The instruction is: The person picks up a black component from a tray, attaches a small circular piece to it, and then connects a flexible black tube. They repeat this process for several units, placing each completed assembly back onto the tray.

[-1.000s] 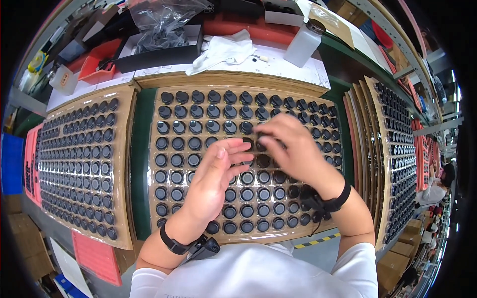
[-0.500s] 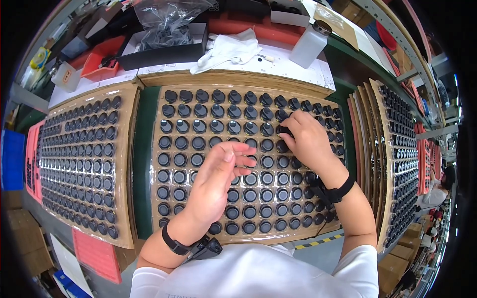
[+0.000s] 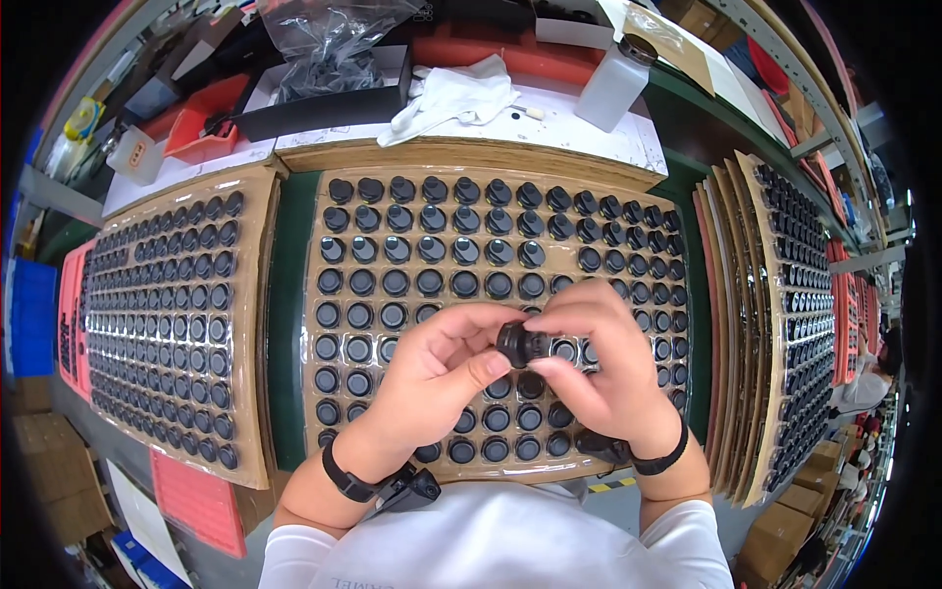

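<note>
My left hand point(image 3: 432, 368) pinches a small black cylindrical part point(image 3: 512, 344) by its wide, flanged end, between thumb and fingers. At its narrower end, the thumb and forefinger of my right hand point(image 3: 603, 363) close around the same part. It lies on its side in the air above a tray point(image 3: 306, 393) of similar black round parts point(image 3: 429, 283), which stand upright in rows. A single bare pocket point(image 3: 561, 257) shows in the third row from the back. My hands hide some of the middle rows.
Another filled tray point(image 3: 260, 294) lies at left. At right, stacked trays point(image 3: 731, 344) hold more black parts. Behind, a white shelf carries white gloves point(image 3: 456, 98), a black box point(image 3: 324, 113), a squeeze bottle point(image 3: 613, 88) and an orange bin point(image 3: 201, 142).
My right hand has lifted a black part from the tray's third row and brought it back toward me. My left hand has moved right and closed on it too.
</note>
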`<state>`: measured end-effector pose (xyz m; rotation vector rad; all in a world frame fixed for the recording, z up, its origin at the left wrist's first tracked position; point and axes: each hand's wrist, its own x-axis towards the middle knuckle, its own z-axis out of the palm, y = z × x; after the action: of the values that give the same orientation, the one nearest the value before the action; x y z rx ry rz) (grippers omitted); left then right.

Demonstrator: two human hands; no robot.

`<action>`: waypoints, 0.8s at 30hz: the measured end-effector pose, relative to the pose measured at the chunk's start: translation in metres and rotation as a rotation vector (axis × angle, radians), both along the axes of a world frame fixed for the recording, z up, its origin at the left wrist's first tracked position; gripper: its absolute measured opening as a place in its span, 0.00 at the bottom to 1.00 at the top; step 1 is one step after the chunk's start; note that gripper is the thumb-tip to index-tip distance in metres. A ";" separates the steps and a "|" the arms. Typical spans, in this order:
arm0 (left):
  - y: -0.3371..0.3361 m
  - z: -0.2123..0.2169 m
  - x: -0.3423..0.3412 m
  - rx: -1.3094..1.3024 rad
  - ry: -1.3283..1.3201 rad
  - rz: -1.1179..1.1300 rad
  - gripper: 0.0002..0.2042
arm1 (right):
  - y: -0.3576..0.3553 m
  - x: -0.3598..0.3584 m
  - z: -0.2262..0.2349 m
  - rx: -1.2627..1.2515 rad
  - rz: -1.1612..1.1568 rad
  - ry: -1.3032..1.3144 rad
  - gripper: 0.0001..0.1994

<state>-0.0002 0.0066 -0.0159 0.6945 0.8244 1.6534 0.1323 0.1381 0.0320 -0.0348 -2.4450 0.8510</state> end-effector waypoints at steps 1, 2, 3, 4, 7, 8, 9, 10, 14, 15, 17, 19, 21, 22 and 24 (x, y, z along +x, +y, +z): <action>0.000 0.000 -0.001 0.026 -0.044 -0.011 0.16 | -0.005 0.001 -0.001 -0.372 0.010 0.007 0.12; 0.000 0.001 -0.001 0.052 -0.088 -0.025 0.15 | -0.010 0.003 -0.001 -0.743 0.018 0.016 0.12; 0.000 0.001 0.000 0.052 -0.085 -0.029 0.15 | -0.013 0.005 -0.001 -1.114 0.028 0.025 0.12; 0.000 0.002 0.001 0.048 -0.121 -0.038 0.16 | -0.013 0.005 -0.004 -1.115 0.026 0.029 0.12; 0.001 0.005 0.002 0.039 -0.192 -0.059 0.18 | -0.012 0.008 -0.020 -1.618 0.210 0.116 0.15; 0.001 0.006 0.002 0.049 -0.197 -0.062 0.18 | -0.012 0.008 -0.020 -1.618 0.209 0.120 0.15; 0.001 0.007 0.003 0.060 -0.202 -0.065 0.17 | -0.013 0.008 -0.020 -1.649 0.206 0.122 0.16; 0.001 0.007 0.003 0.071 -0.207 -0.068 0.17 | -0.013 0.008 -0.020 -1.680 0.202 0.124 0.17; -0.001 0.005 0.001 0.085 -0.113 -0.017 0.17 | -0.014 0.008 -0.018 -1.699 0.197 0.153 0.17; -0.001 0.004 0.002 0.085 -0.113 -0.018 0.17 | -0.015 0.008 -0.017 -1.694 0.196 0.165 0.16; -0.001 0.003 0.004 0.119 0.057 0.086 0.18 | -0.019 0.009 -0.014 -1.495 0.088 0.172 0.15; -0.001 0.004 0.006 0.135 0.142 0.138 0.18 | -0.024 0.009 -0.011 -1.091 -0.114 0.179 0.13; -0.001 0.006 0.009 0.159 0.271 0.242 0.18 | -0.025 0.007 -0.012 -0.894 -0.118 0.155 0.12; 0.000 0.007 0.010 0.172 0.334 0.292 0.18 | -0.024 0.006 -0.012 -0.696 -0.124 0.132 0.11; -0.001 0.008 0.010 0.175 0.428 0.309 0.17 | -0.023 0.004 -0.012 -0.498 -0.131 0.108 0.10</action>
<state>0.0095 0.0054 -0.0080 1.1134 1.1433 1.8989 0.1365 0.1150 0.0201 -0.3186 -2.0515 1.3401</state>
